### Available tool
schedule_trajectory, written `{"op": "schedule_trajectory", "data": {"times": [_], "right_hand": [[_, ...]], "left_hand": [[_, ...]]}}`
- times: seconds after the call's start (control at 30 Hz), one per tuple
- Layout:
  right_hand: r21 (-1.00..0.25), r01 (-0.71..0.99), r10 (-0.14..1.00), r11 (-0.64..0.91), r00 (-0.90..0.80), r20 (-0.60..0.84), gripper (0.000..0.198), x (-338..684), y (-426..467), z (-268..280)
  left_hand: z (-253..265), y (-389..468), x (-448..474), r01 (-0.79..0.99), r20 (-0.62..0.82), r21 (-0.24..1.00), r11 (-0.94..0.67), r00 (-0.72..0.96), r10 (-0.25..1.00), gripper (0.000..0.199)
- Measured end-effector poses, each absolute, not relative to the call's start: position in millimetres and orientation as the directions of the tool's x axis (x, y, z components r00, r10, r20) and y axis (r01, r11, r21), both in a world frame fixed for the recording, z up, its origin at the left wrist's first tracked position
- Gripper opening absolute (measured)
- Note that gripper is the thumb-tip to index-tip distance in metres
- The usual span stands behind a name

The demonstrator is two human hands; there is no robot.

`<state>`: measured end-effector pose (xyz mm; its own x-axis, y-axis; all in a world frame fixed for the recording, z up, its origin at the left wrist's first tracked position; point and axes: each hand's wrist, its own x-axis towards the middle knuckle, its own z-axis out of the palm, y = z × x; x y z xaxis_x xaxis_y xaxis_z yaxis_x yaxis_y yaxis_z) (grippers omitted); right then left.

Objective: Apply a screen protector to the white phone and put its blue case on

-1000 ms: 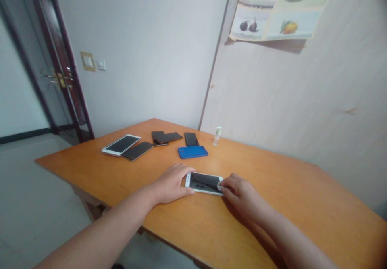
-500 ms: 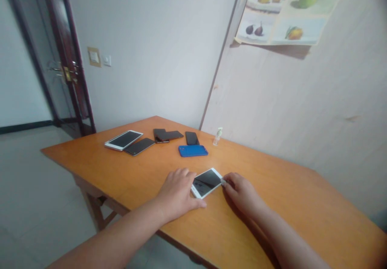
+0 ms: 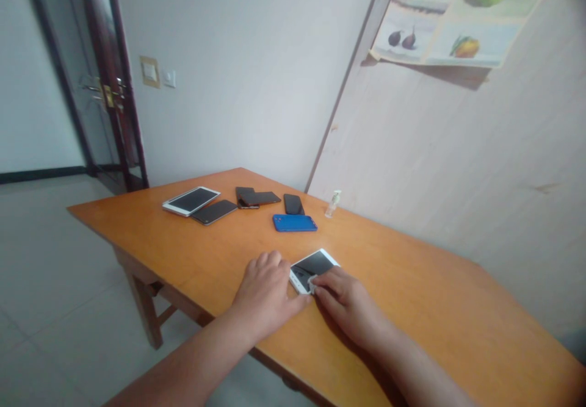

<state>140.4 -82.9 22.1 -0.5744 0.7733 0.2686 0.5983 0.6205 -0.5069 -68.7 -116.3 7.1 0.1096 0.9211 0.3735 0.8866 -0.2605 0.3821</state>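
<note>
A white smartphone [image 3: 315, 263] with a dark, glossy screen lies face up on the wooden table. My left hand [image 3: 264, 288] grips its left end, thumb along the near edge and fingers at the far side. Between the fingertips of my right hand [image 3: 348, 302] is a small crumpled white wipe [image 3: 312, 284], pressed on the screen near the phone's lower left end. The right hand covers the phone's near right part.
Beyond the phone lie a blue phone case [image 3: 295, 223], a black phone [image 3: 293, 204], overlapping dark phones [image 3: 260, 198], a dark tablet [image 3: 215, 212] and a white tablet [image 3: 195, 200]. A clear pump bottle [image 3: 333, 204] stands near the wall. The table's [image 3: 434, 297] front edge runs below my forearms.
My right hand has moved left with the wipe, from the phone's right edge across to the lower left of the screen. My left hand keeps its hold. The view has shifted slightly.
</note>
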Motion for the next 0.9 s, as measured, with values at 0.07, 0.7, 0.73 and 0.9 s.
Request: {"op": "schedule_trajectory", "data": {"times": [0.07,0.7,0.73,0.9], "right_hand": [[-0.513,0.573,0.752,0.639,-0.607,0.258,0.021,137,-86,23],[-0.16,0.765,0.773,0.624,-0.574,0.271,0.033,150,-78,31],[-0.133,0.795,0.794,0.592,-0.547,0.266,0.035,155,-74,31],[-0.144,0.761,0.773,0.633,-0.611,0.168,0.044,146,-90,37]], "left_hand": [[7,-117,-69,0.887,0.379,0.379,-0.262,0.109,0.919,0.043],[8,-118,-68,0.903,0.369,0.34,-0.263,0.129,0.92,0.042],[8,-118,-68,0.902,0.367,0.342,-0.263,0.129,0.921,0.042],[8,-119,-69,0.904,0.361,0.341,-0.258,0.127,0.924,0.04]]}}
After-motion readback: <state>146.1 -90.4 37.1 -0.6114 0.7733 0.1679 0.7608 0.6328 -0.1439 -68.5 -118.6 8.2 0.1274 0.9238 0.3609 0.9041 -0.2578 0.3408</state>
